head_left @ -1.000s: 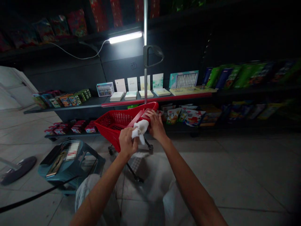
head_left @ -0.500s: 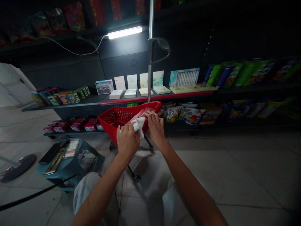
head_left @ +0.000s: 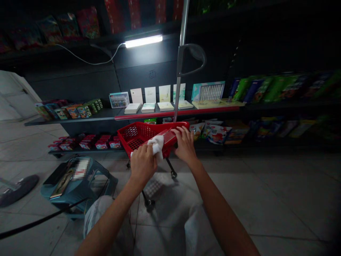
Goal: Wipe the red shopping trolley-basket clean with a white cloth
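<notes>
A small red shopping basket on wheels (head_left: 133, 135) stands on the tiled floor in front of me, with a tall grey handle pole (head_left: 181, 64) rising from its near end. My left hand (head_left: 142, 163) is closed on a white cloth (head_left: 157, 145), which presses against the basket's near rim. Just to the right, my right hand (head_left: 185, 144) grips the same rim near the foot of the pole, its fingers curled over the edge. My knees in light trousers show at the bottom.
Dark shelves (head_left: 87, 115) behind the basket carry notebooks, boxed sets and packets under a strip light (head_left: 144, 41). A teal plastic stool (head_left: 80, 181) with a flat item on it stands at the left. A fan base (head_left: 16, 185) and a black cable lie further left.
The basket and its pole have shifted to the right and slightly away. My left hand slid the cloth along the rim, and my right hand moved right with the basket.
</notes>
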Demonstrator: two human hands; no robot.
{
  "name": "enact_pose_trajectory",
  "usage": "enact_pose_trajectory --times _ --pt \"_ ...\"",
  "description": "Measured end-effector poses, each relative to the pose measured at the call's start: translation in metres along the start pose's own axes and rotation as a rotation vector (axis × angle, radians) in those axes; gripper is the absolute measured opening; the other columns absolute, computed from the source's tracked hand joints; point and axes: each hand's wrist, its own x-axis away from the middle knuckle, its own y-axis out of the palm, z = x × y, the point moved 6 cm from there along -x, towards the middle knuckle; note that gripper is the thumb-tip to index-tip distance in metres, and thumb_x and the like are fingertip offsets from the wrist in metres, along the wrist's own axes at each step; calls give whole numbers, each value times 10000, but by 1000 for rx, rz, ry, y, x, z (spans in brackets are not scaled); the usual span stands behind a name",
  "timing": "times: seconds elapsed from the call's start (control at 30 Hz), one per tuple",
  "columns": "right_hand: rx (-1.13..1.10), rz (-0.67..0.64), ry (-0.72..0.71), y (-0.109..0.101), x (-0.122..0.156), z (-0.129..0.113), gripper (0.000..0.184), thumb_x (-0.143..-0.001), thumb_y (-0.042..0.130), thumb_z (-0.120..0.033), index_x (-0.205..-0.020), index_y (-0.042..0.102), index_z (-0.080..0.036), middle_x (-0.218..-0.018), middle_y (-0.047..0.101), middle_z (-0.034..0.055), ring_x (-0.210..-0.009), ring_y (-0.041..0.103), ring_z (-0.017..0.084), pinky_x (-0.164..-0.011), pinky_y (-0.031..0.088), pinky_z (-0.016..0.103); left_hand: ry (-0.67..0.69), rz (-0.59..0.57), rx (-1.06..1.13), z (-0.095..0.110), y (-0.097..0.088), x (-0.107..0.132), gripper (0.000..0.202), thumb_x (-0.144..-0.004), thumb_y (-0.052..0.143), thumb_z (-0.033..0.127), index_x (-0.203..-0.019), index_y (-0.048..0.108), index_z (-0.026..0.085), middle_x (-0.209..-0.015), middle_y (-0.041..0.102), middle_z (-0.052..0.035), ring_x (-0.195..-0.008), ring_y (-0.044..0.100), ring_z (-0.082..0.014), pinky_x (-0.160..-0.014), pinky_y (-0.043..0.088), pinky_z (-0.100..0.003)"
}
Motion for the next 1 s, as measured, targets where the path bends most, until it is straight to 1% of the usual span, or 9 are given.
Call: enact_pose_trajectory --times 0.03,0.1,0.2,0.4,0.6,0.7,0.83,0.93,1.0 --pt "-7 20 28 3 -1 14 617 -840 608 -194 -1446 494 -203 -1570 474 158 -1496 339 378 -1225 149 729 -9 -18 -18 0 -2 0 308 -952 534 220 -1248 607 176 -1101 690 -110 -1060 650 -284 -877 483 -405" --pt "-23 31 49 8 -3 33 552 -854 569 -173 -1401 510 -211 -1537 514 148 -1494 362 364 -1211 119 778 -28 -44 -48 3 -5 -1 314 -962 530 231 -1262 599 171 -1114 689 -109 -1053 651 -279 -874 482 -401" --pt "21 25 43 11 -7 38 490 -868 545 -143 -1355 540 -196 -1460 578 157 -1466 403 358 -1223 127 766 -37 -53 -73 9 -7 -4 323 -966 530 237 -1270 593 149 -1134 682 -123 -1056 647 -281 -872 480 -401" --pt "131 -9 48 3 1 8 507 -891 497 -96 -1396 510 -133 -1487 560 191 -1480 384 362 -1245 183 697 -41 -23 -85 13 -4 -7 345 -965 537 222 -1293 573 124 -1124 667 -137 -1057 637 -278 -887 471 -389" --pt "213 -13 79 -10 13 -17 499 -911 439 -79 -1403 518 -116 -1450 580 221 -1453 399 384 -1229 191 713 -29 8 -69 10 -9 -4 341 -993 495 234 -1305 564 116 -1138 653 -147 -1056 626 -289 -900 477 -415" --pt "252 -8 69 -18 19 -33 493 -925 420 -82 -1405 524 -122 -1418 596 227 -1419 420 405 -1205 225 737 -12 40 -38 9 -11 -1 368 -1004 485 238 -1350 549 129 -1234 641 -164 -1131 609 -296 -942 473 -426" --pt "306 -13 43 -31 25 -55 466 -918 432 -73 -1363 567 -105 -1312 625 242 -1316 479 418 -1177 274 741 58 82 7 17 -9 -2 452 -998 491 236 -1439 499 139 -1418 595 -172 -1267 562 -301 -1031 452 -434" --pt "270 -77 -45 -42 23 -54 400 -898 555 -131 -1288 640 -123 -1207 644 218 -1208 525 396 -1136 399 650 96 94 36 23 -6 -5 446 -998 489 246 -1424 521 121 -1403 614 -175 -1261 571 -307 -1068 437 -450" --pt "170 -168 -135 -47 19 -39 369 -887 660 -224 -1249 677 -158 -1187 653 185 -1183 542 378 -1059 498 565 113 94 60 24 -6 -7 431 -999 489 254 -1401 545 109 -1363 636 -175 -1231 589 -308 -1070 437 -455"
